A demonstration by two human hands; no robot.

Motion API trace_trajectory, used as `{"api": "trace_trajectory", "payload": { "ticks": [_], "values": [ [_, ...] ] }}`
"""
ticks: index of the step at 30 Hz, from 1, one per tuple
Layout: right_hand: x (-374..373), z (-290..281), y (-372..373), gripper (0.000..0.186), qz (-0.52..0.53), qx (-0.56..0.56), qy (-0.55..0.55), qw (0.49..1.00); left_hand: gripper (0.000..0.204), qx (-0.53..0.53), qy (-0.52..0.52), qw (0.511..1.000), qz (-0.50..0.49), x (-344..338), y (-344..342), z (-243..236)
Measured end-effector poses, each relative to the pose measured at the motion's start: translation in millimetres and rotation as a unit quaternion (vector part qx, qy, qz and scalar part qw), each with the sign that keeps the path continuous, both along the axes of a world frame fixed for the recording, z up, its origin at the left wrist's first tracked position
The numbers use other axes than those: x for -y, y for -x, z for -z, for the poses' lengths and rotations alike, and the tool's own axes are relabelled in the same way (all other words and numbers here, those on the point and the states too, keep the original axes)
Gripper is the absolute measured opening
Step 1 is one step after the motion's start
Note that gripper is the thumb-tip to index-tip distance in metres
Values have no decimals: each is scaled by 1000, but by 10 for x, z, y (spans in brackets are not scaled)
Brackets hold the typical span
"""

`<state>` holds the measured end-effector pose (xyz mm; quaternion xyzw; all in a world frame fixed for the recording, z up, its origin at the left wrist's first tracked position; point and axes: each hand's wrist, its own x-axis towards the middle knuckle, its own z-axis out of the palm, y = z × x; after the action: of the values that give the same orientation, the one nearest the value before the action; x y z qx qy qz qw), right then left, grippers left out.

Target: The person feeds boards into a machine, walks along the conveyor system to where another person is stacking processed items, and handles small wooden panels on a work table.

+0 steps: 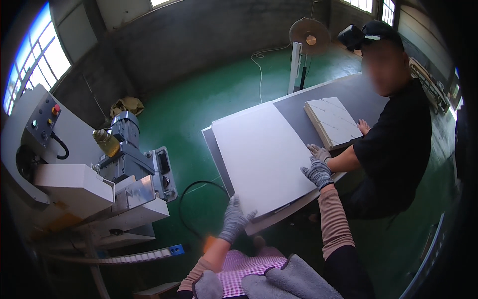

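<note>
A large white board (264, 154) lies flat on a grey-topped table (213, 144). My left hand (235, 219), in a grey striped glove, is at the board's near left corner, fingers stretched along the edge and thumb apart. Stretched fingers of my right hand (317, 173), gloved alike, rest at the board's right edge. Just beyond it is a co-worker's gloved hand (319, 152), also by that edge. The co-worker's other hand (364, 127) is beside a short stack of white marble-patterned panels (332, 118) on the table.
On the left stands a machine (74, 184) with a control panel (44, 122) and a motor (125, 130). A co-worker (393, 134) in black stands at the table's right side. A fan (309, 40) stands behind the table. A black cable (185, 192) curves over the green floor.
</note>
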<state>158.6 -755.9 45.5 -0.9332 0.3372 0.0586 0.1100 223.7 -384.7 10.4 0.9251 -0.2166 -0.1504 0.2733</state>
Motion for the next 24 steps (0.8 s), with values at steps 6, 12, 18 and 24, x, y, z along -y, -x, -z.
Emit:
{"api": "trace_trajectory", "payload": {
  "ticks": [6, 12, 18, 24],
  "values": [
    [-550, 345, 151, 77, -16, 78, 80, 994, 104, 146, -17, 983, 107, 245, 44, 376],
    [-1106, 644, 262, 77, 0, 140, 100, 985, 91, 111, -18, 987, 119, 111, 86, 85],
    [-1795, 756, 345, 85, 33, 216, 72, 973, 80, 57, 25, 989, 135, -959, 333, -389],
    [-2281, 677, 627, 84, 46, 243, 46, 968, 70, 227, -48, 972, -38, -2225, 274, -163]
  ]
}}
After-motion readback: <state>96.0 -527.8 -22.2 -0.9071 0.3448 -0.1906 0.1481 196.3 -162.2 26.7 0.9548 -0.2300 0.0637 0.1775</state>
